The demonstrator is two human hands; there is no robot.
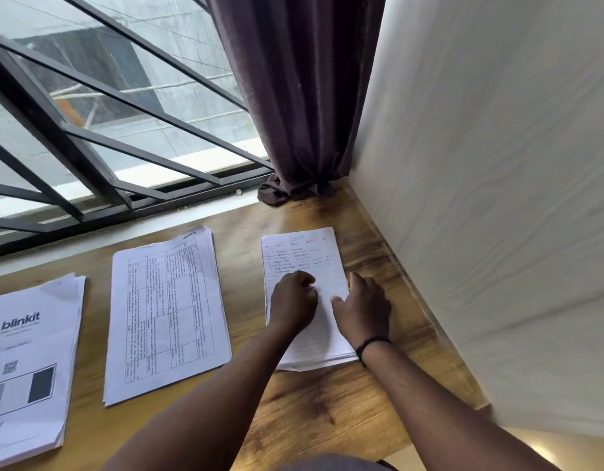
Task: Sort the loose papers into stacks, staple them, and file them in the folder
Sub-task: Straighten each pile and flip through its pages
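Handwritten stack (302,263) at desk's (327,416) right end, long axis running away from person; L hand (294,300) rests curled on sheet's middle, R hand (361,307) lies flat along right edge, both equally near; nothing gripped.

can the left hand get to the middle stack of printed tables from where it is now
Probably yes: the left hand rests on the handwritten stack, and only bare desk separates it from the middle stack.
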